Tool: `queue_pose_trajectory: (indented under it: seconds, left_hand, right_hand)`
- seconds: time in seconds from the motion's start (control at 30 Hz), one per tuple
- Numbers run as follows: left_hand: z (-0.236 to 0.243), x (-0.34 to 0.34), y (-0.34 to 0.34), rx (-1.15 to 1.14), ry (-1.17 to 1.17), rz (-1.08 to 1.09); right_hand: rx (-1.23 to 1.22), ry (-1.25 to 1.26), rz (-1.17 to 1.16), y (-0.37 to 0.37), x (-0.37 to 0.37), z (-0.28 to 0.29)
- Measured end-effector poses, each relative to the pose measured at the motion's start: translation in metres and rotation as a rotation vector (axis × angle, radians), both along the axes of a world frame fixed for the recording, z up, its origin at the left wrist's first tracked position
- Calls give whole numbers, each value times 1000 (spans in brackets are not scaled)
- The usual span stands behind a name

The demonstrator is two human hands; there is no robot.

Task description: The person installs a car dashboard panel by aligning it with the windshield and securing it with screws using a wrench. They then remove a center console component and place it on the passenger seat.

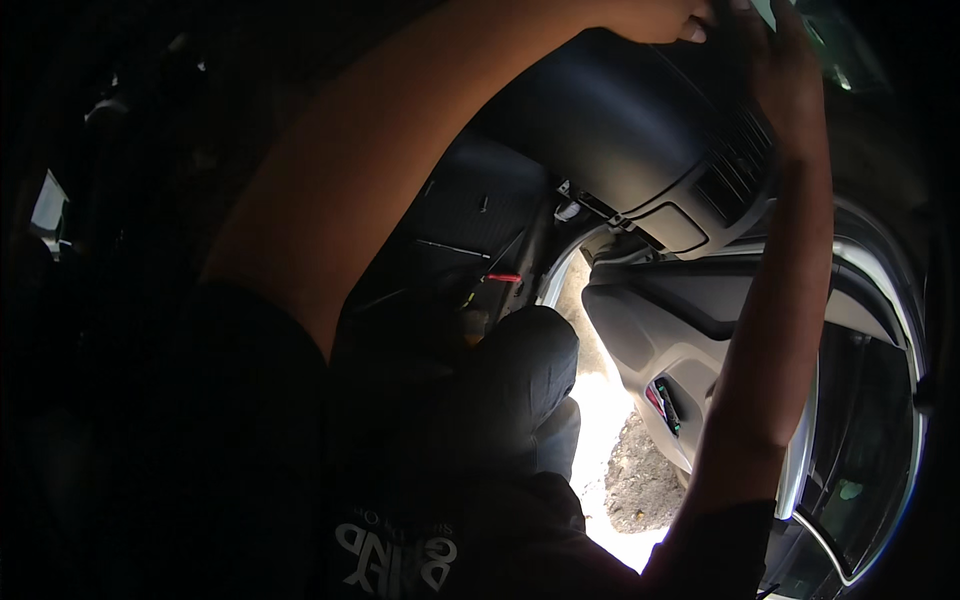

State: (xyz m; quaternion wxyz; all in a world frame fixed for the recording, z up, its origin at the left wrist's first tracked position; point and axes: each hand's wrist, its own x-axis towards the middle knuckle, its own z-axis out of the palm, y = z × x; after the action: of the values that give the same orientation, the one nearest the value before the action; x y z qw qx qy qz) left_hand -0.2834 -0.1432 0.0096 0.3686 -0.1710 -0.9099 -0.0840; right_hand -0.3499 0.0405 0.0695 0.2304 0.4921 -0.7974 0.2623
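Note:
Both arms reach up to the top edge of the view, over a dark dashboard (600, 100) near the windshield (840, 55). My left hand (670, 20) has bent, closed fingers at the dash's upper edge; what they hold, if anything, is hidden. My right hand (785, 75) is just to its right, its fingers dim and partly cut off, so their grip is unclear. Below are a side air vent (730, 170) and a dash trim panel (660, 228). A red-handled tool (500, 278) and a thin metal rod (450, 247) lie in the dark footwell.
The car door (645, 310) stands open at the right, with small items in its pocket (662, 405) and pale rough ground (635, 480) showing beside it. My bent knee (530, 350) is in the middle, near the door opening.

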Motion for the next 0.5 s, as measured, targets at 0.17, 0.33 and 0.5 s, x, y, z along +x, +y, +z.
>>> queue_pose_trajectory:
  seconds: [0.17,0.33,0.5]
  left_hand:
    - [-103,140,-15,621,483,-47]
    - [-273,232,10,843,-332,563]
    - [-421,233,27,816,-1048,552]
  right_hand:
    - [192,159,-71,-22,-31,-16]
    - [189,133,-226,-15,-42,-31]
    - [95,193,-59,-21,-59,-35]
